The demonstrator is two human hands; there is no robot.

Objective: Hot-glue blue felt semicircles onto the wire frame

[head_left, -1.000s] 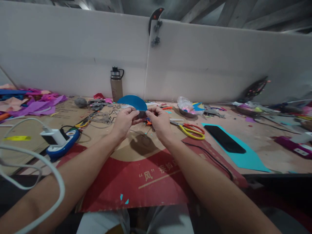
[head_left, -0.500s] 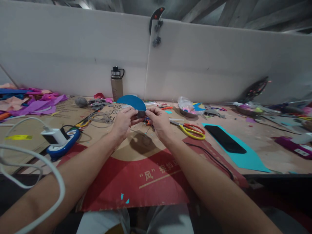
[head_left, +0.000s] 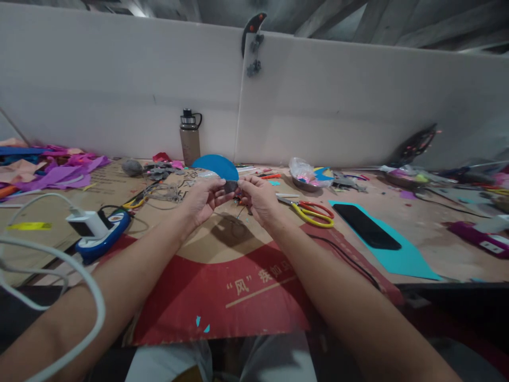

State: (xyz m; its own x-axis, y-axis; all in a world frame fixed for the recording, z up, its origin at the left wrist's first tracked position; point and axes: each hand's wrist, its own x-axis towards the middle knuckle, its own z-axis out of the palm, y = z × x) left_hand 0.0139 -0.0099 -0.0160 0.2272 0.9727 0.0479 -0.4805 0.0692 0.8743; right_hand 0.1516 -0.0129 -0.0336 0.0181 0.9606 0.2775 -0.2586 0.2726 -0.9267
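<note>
Between my two hands is a small dark grey piece [head_left: 230, 186], flat-looking; its exact kind I cannot make out. My left hand [head_left: 205, 199] pinches its left side between thumb and fingers. At its right edge, the thumb and fingertips of my right hand [head_left: 259, 197] grip it too. Both hands hover over the red and tan cardboard sheet [head_left: 222, 289], casting a shadow on it. Just behind the hands is a blue round sheet [head_left: 217, 165], its lower part hidden by them.
Scissors [head_left: 314, 213] with red and yellow handles lie right of my hands. Farther right, a black phone [head_left: 368, 227] rests on turquoise paper [head_left: 413, 265]. A blue power strip [head_left: 104, 239] with a white charger sits left. A bottle [head_left: 190, 140] stands behind; a white cable [head_left: 97, 297] loops over my left forearm.
The grey piece stays pinched between both hands. The fingers of my left hand have shifted slightly, opening a little below the piece. Otherwise the scene is nearly the same.
</note>
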